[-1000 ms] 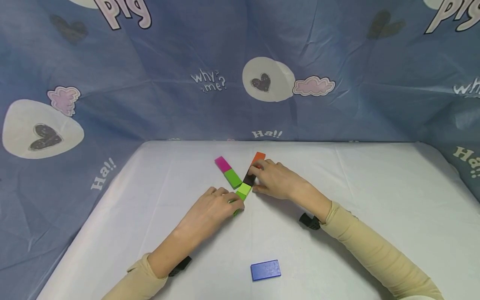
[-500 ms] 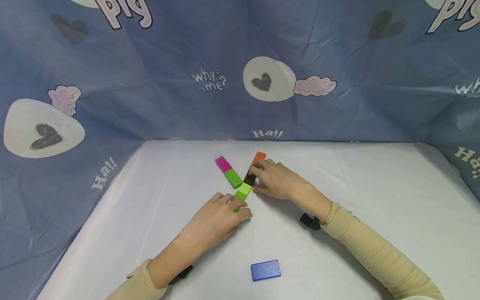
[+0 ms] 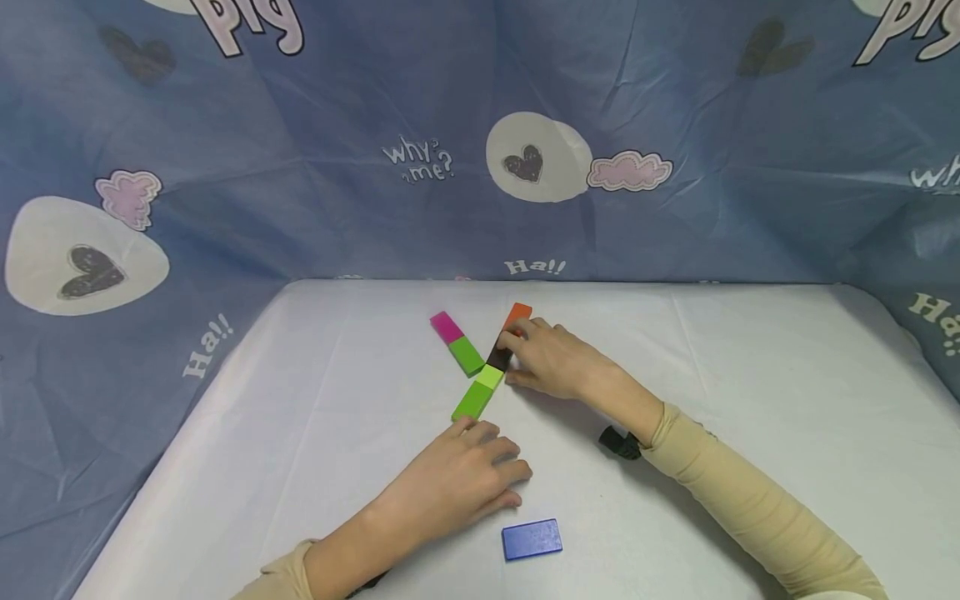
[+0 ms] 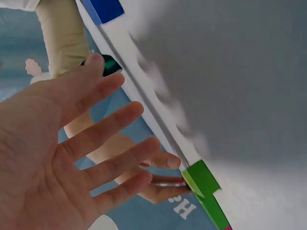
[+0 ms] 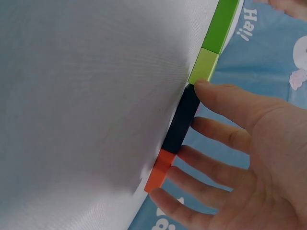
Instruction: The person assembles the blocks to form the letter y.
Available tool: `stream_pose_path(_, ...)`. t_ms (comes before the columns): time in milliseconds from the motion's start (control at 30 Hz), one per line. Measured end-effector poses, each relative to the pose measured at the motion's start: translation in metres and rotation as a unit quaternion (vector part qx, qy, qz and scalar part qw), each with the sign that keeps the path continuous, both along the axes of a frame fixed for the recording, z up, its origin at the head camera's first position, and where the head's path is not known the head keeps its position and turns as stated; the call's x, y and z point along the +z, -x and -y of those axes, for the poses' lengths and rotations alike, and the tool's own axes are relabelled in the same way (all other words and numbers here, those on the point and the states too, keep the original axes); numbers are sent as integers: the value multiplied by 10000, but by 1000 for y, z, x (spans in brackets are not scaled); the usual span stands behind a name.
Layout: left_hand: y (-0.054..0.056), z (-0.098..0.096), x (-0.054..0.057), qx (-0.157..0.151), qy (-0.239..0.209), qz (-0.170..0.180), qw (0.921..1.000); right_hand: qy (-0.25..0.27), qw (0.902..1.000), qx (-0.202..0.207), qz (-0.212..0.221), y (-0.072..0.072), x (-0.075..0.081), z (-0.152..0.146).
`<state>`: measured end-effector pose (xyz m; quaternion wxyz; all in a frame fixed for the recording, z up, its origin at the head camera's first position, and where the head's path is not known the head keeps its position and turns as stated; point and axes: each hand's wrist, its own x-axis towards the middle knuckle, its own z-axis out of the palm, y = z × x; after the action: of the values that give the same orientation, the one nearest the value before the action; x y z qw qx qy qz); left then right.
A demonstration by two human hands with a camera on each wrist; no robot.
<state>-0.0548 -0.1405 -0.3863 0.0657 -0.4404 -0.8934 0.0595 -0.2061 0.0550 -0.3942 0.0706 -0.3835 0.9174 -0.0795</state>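
My left hand (image 3: 465, 475) hovers with fingers spread over the white table, holding nothing. A blue block (image 3: 532, 540) lies just to its front right. Beyond its fingertips, a green block (image 3: 475, 401) and a lime block (image 3: 490, 377) lie end to end. In line with them come a black block (image 5: 181, 120) and an orange block (image 3: 517, 315). My right hand (image 3: 558, 360) rests along this row, its thumb at the black-lime joint and its extended fingers at the black and orange blocks. A second green block (image 3: 467, 357) and a magenta block (image 3: 446, 327) branch off to the left.
White cloth covers the table (image 3: 360, 350). A blue printed curtain (image 3: 337, 208) stands behind it and at the sides. A black wrist device (image 3: 619, 442) sits under the right forearm.
My left hand has left the near green block and moved toward me and right, nearer the blue block, its fingers spreading. The right hand and the blocks have stayed in place.
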Motion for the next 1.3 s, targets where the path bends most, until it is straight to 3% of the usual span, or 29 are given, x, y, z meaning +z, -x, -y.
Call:
stream_pose_path(433, -15, -10, 1, -624, 79, 299, 9976, -45, 10000, 40, -43, 0, 1, 0)
stream_pose_path(633, -16, -12, 2, -682, 116, 364, 9969, -33, 9999, 52, -99, 0, 1, 0)
stream_pose_path(867, -19, -15, 2, -818, 149, -39, 9965, -22, 9999, 39, -102, -1, 2, 1)
stream_pose_path(1067, -20, -17, 4, -786, 251, 149, 9965, -81, 9999, 33, -145, -1, 4, 2)
stream_pose_path(1300, -20, -16, 3, -723, 199, 54, 9972, -120, 9998, 38, -154, -2, 3, 2)
